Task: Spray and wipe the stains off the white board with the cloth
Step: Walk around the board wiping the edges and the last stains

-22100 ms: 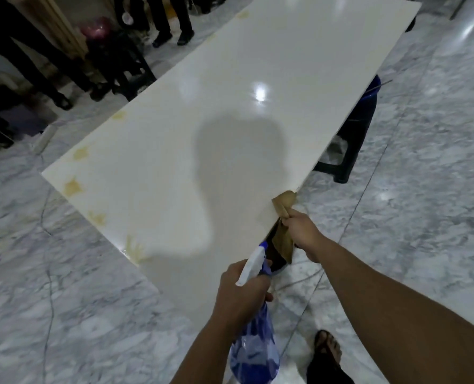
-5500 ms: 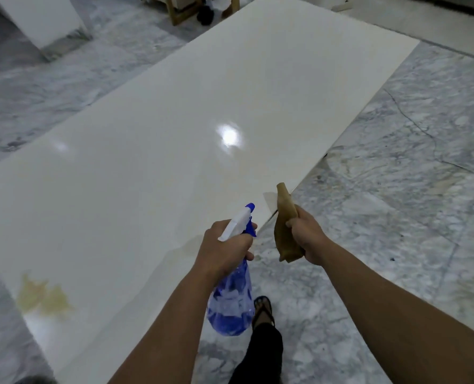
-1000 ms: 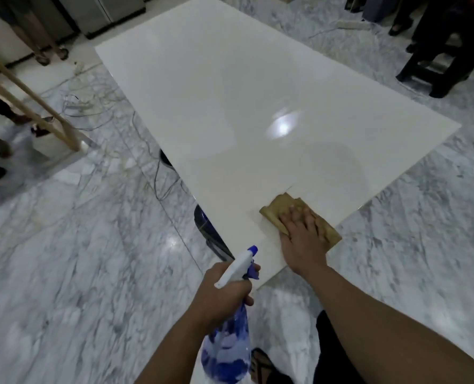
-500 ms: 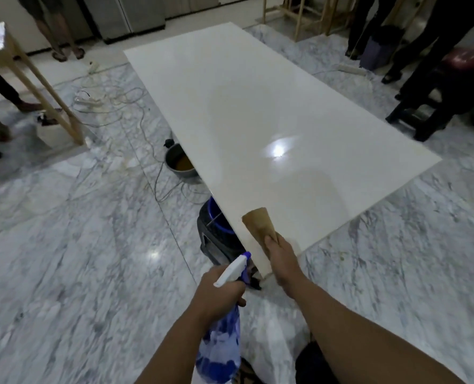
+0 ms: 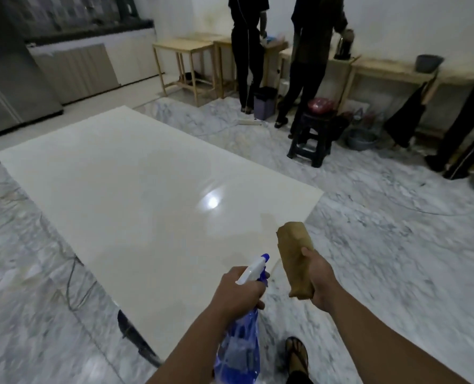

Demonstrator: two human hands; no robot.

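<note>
While raised off the white board (image 5: 136,189), tan cloth (image 5: 295,257) gripped in right hand (image 5: 320,281), ready for wiping; spray bottle (image 5: 241,339) clasped by left hand (image 5: 237,291), nozzle aimed far-left over board, no stains visible.

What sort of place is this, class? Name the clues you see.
Probably a makeshift indoor workroom: a marble-patterned floor, wooden work tables along the wall, and the white board propped low for cleaning.

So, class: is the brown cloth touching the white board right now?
Apart. The head view shows the right hand gripping the cloth lifted past the white board, beyond its near corner.
</note>
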